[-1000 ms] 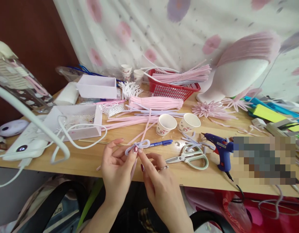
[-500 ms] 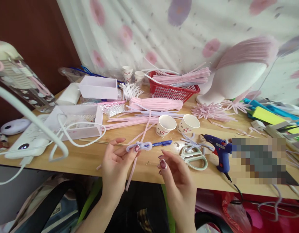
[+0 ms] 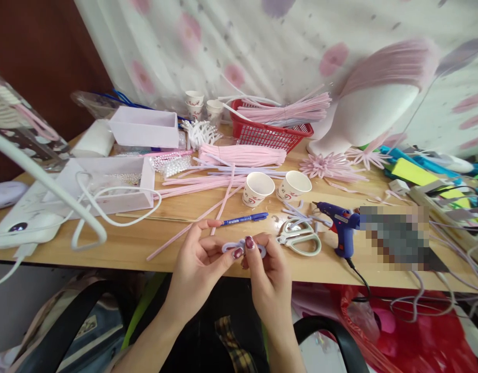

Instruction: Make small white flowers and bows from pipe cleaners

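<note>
Between my two hands is a small looped bow of pale lilac pipe cleaner [image 3: 231, 246], close to the table's front edge. My left hand [image 3: 207, 254] pinches its left loop between thumb and fingers. The thumb and fingers of my right hand [image 3: 264, 259] close on its middle and right side, hiding part of it. Just beyond my fingertips lies a blue pen [image 3: 246, 219]. Pink pipe cleaners [image 3: 184, 235] stretch across the wood to the left of the pen. Scissors with pale green handles [image 3: 301, 238] rest to the right of my right hand.
Two paper cups [image 3: 258, 189] stand behind the pen. A blue glue gun [image 3: 342, 228] with a cord sits at right. Farther back are a red basket [image 3: 270, 132] of pipe cleaners and a white mannequin head [image 3: 373, 114]. White boxes [image 3: 147, 184] and a looping white cable [image 3: 126, 223] occupy the left.
My right hand has moved left and closed on the lilac bow, which my left hand held alone before. Both hands are now together, and the view has shifted slightly.
</note>
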A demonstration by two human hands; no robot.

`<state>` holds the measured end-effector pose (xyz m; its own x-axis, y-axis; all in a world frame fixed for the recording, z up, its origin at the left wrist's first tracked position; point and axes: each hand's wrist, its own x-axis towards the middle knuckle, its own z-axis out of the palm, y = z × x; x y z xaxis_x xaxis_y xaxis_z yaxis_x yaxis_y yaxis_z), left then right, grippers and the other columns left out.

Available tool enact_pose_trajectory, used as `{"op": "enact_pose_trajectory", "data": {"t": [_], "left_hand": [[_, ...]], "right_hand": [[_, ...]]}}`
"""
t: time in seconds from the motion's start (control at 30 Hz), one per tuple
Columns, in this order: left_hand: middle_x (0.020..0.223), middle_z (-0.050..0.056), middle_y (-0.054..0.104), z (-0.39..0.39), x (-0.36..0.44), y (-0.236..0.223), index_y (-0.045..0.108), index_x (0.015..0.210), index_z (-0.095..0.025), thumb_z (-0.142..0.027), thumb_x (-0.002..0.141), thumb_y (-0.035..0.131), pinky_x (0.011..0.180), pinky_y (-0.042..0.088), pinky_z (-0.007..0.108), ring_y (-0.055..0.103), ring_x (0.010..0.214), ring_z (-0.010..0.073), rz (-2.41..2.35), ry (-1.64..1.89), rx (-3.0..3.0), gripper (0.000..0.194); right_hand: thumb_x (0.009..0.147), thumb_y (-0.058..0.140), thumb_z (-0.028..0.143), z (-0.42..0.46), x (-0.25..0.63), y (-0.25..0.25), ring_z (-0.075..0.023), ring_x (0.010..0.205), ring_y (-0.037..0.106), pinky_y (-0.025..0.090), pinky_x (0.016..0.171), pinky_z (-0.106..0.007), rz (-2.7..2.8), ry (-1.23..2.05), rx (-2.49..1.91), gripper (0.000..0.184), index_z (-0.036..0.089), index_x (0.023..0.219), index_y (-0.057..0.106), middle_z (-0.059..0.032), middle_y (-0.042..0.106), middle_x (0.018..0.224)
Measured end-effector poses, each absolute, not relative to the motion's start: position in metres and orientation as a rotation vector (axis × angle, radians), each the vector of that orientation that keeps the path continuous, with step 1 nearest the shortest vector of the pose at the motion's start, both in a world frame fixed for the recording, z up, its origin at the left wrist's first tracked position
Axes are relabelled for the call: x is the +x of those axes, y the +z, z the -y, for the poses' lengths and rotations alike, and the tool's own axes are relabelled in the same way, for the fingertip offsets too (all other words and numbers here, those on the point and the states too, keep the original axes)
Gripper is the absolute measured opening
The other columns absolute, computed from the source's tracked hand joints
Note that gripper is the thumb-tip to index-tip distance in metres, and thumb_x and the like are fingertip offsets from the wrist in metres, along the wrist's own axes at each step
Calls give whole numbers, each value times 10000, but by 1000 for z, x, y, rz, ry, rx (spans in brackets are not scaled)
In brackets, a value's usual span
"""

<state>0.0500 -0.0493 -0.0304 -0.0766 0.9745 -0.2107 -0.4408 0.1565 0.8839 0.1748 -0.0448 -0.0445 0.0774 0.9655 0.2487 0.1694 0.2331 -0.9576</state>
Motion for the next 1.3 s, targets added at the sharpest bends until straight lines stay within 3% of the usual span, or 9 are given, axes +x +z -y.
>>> {"op": "enact_pose_trajectory", "data": {"t": [0.2,0.23,0.3,0.4,0.6,0.8,1.0,1.2,1.3], "left_hand": [[1150,103,806,44,23,-37,728,1082,-202,-389,820,825,948,602,346,763,1057,258,-1089,1371,912,336],[1132,90,810,44,17,-39,763,1029,-206,-411,853,790,961,593,335,761,1052,248,-1151,1406,959,272],[911,34,831,46,7,-42,804,911,-229,-420,882,753,934,592,303,777,920,211,-1235,1462,1005,200],[665,-39,775,51,0,-42,820,789,-280,-289,850,770,817,592,272,750,732,175,-1337,1567,1105,79],[649,-29,747,57,6,-39,822,743,-299,-125,773,784,644,532,275,674,654,171,-1197,1590,1276,181],[732,2,683,57,6,-44,738,752,-237,-233,840,764,732,480,284,618,734,170,-1152,1495,1206,92],[612,-21,554,59,11,-44,638,730,-221,-466,992,575,689,465,291,577,663,169,-1169,1332,1130,364],[418,-41,411,57,15,-39,481,529,-249,-464,1020,511,579,476,325,496,464,169,-1127,1416,1139,537],[391,-25,472,54,15,-39,487,468,-252,-435,1008,531,554,483,324,510,428,164,-1181,1446,1200,572]], "right_hand": [[1007,589,446,38,184,-47,-117,573,460,375,569,-237,1189,867,-1270,344,209,760,557,54,501,609],[998,598,462,37,186,-47,-115,568,458,373,564,-236,1161,873,-1283,354,207,755,557,54,502,604],[979,619,486,36,189,-47,-114,571,461,375,562,-233,1117,882,-1302,372,204,743,564,51,505,605],[953,651,503,36,190,-46,-115,588,483,393,575,-231,1076,907,-1293,383,200,730,583,45,519,616],[868,739,558,33,188,-50,-111,570,493,424,586,-230,941,1120,-1175,410,189,708,660,26,579,597],[753,838,562,31,187,-49,-102,548,484,424,537,-220,832,1201,-1158,416,176,678,702,-13,661,649],[682,890,472,31,185,-43,-94,509,451,413,474,-203,653,1370,-1025,378,179,630,658,0,616,611],[659,852,308,30,187,-36,-64,475,231,258,405,-169,472,1746,-759,283,187,608,601,64,411,577],[694,826,356,31,185,-38,-75,473,228,252,408,-188,545,1744,-778,310,199,608,572,61,402,574]]}}
